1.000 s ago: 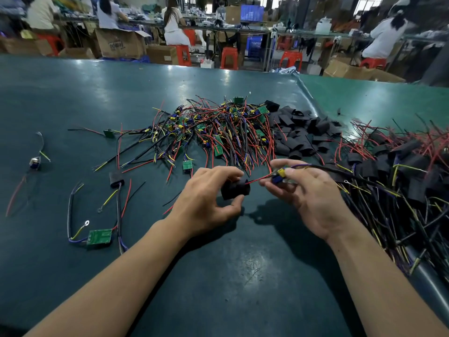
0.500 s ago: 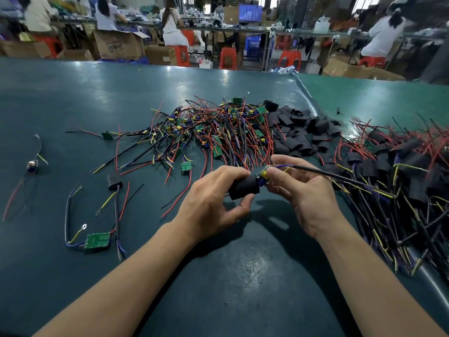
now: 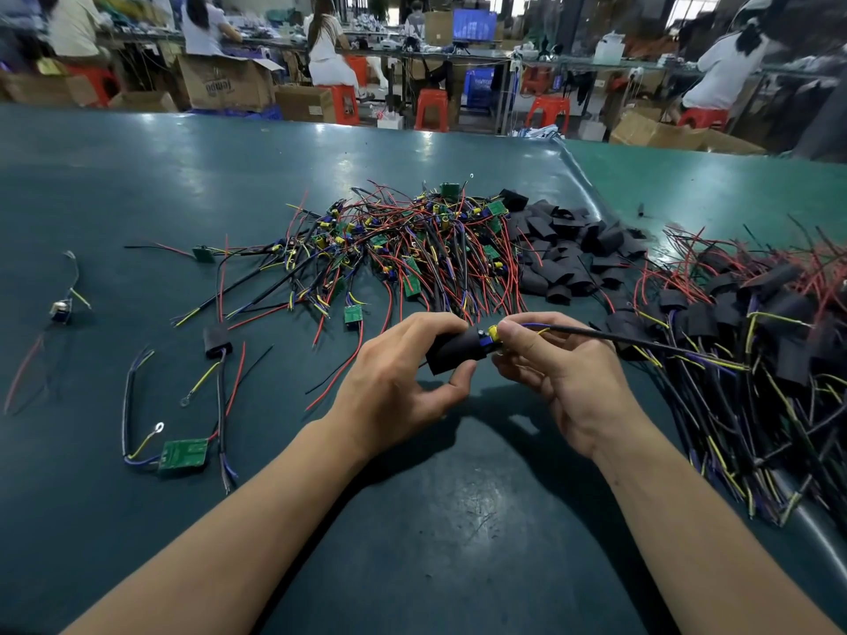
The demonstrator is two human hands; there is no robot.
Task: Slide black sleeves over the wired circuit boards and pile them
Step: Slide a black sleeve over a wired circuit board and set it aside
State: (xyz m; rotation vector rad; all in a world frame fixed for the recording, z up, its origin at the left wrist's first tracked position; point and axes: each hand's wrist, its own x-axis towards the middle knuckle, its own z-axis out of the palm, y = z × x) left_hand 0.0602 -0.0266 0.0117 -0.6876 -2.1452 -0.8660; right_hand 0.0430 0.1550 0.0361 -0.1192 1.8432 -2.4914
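Your left hand point(image 3: 403, 382) grips the black sleeve point(image 3: 456, 352) between curled fingers and thumb. Your right hand point(image 3: 563, 373) pinches the circuit board point(image 3: 489, 337) at the sleeve's right mouth, its wires point(image 3: 641, 343) trailing right. Beyond the sleeve lie unsleeved boards point(image 3: 412, 249); the green table point(image 3: 435, 520) lies bare nearer you.

Black sleeve point(image 3: 453, 355) held above table, tilted, partly over circuit board point(image 3: 489, 337), yellow and blue parts showing at right end. Bare boards w/ red, black, yellow wires heaped behind point(image 3: 412, 249); loose sleeves point(image 3: 568, 254) beside; sleeved pile point(image 3: 756, 341) at right.
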